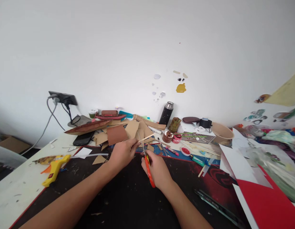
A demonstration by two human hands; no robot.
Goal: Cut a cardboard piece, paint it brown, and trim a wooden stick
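My left hand (123,153) pinches a thin wooden stick (148,136), whose pale end points out to the right. In my right hand (158,167) is a pair of scissors (150,173) with orange-red handles, its blades apart and pointing up and away. The stick passes at the scissor blades; whether they touch it I cannot tell. Both hands are above a dark desk mat (130,197). Just beyond them lie pieces of cardboard (132,128) and a brown-painted square (117,135).
At left lies a yellow glue gun (55,170), near a black phone (82,139) and a brown boat-shaped piece (87,127). A black flask (166,113) stands by the wall. On the right are a utility knife (217,206), red paper (266,203) and a round tan container (222,132).
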